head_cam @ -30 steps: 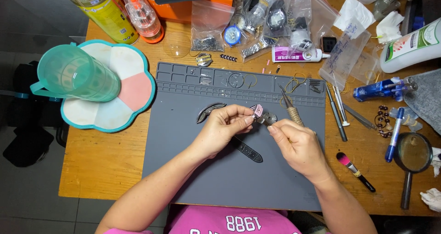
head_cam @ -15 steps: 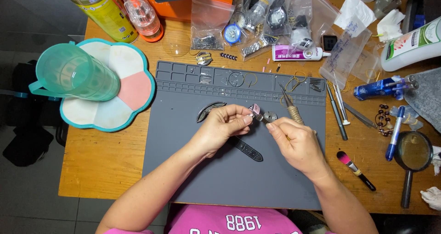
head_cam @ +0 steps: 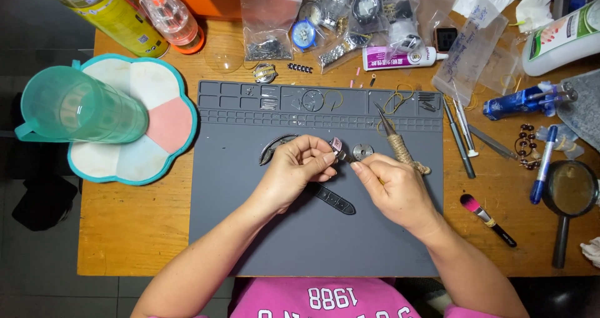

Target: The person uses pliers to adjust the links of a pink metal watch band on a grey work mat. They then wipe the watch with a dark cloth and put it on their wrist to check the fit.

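My left hand [head_cam: 299,170] pinches a small pink-faced watch case [head_cam: 337,145] over the grey work mat [head_cam: 250,230]. A black strap piece [head_cam: 333,199] trails out below that hand, and another strap piece [head_cam: 272,145] curves out at its upper left. My right hand [head_cam: 395,187] grips a cord-wrapped pointed tool [head_cam: 395,140], fingertips right beside the watch case. A small round metal part [head_cam: 362,151] lies on the mat just above the right fingers.
A teal pitcher [head_cam: 78,109] stands on a flower-shaped tray [head_cam: 162,121] at left. Plastic bags of watch parts [head_cam: 350,12] and a glue tube [head_cam: 400,58] line the back. Tweezers [head_cam: 459,137], pens, a magnifier [head_cam: 569,196] and a small pink brush [head_cam: 487,218] lie at right.
Both hands stay close together at the mat's centre; the fingers shift only slightly around the watch case.
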